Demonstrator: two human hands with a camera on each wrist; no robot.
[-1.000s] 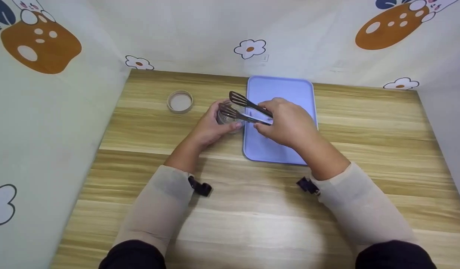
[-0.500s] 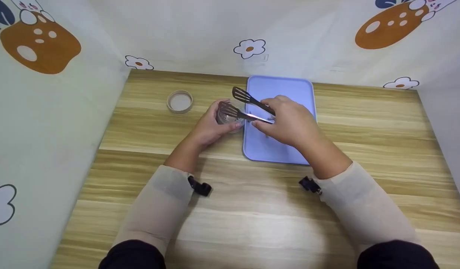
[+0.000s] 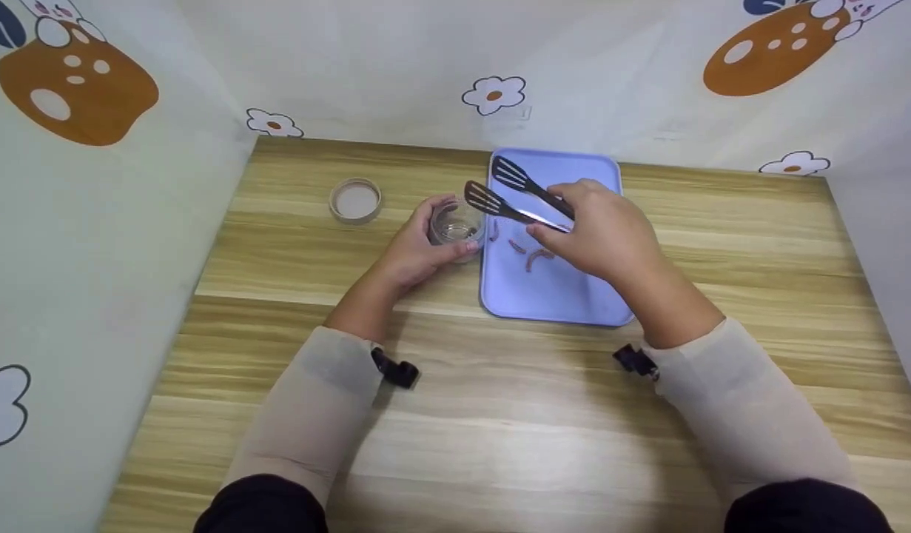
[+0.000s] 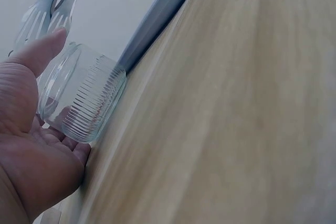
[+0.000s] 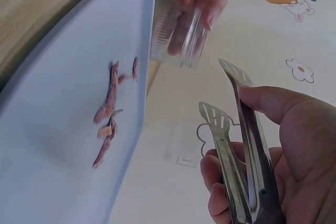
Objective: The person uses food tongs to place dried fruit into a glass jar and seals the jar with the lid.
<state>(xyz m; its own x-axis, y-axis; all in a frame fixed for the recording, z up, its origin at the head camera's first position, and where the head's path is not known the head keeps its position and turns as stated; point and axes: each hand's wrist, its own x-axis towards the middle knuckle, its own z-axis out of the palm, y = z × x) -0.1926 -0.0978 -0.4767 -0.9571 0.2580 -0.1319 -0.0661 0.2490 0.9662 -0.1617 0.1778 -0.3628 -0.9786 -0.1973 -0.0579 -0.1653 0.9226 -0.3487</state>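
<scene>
the left hand [image 3: 417, 250] was curled round a clear glass jar [image 3: 454, 228], thumb on one side and fingers on the other, at the left edge of the blue tray [image 3: 559, 302]; the right hand [image 3: 612, 233] gripped metal tongs [image 3: 533, 189] above the tray, their two slotted ends spread apart; several reddish-brown strips [image 3: 531, 260] lay on the tray beneath the tongs; a round lid [image 3: 355, 202] sat well left of the tray on the wooden table [image 3: 499, 407]

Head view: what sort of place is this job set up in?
Probably a small staged booth: a wood-grain tabletop enclosed on three sides by pale walls decorated with orange cartoon fruit and white flowers.
</scene>
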